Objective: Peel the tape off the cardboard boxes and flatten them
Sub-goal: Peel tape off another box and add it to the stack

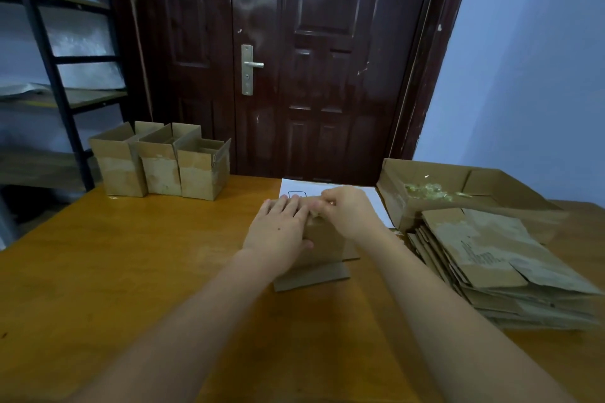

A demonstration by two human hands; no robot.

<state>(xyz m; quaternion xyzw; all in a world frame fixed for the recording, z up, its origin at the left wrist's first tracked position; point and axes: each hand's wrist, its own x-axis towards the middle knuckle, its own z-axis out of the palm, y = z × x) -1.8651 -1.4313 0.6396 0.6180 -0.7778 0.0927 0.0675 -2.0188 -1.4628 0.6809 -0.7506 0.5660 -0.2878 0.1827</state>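
A small cardboard box (322, 245) stands on the wooden table (131, 271) in the middle, one flap (311, 276) lying flat toward me. My left hand (281, 227) lies flat on top of the box with straight fingers, thumb against its near face. My right hand (347, 211) has its fingers curled at the box's top edge and pinches a bit of tape (316, 213), mostly hidden by the fingers. Three open taped boxes (160, 167) stand in a row at the far left. A stack of flattened boxes (501, 268) lies at the right.
A large open carton (458, 186) holding crumpled tape scraps (432, 190) sits at the far right behind the stack. A white sheet of paper (370, 196) lies under my hands' far side. Dark door (278, 59) behind the table, metal shelving (49, 75) at left.
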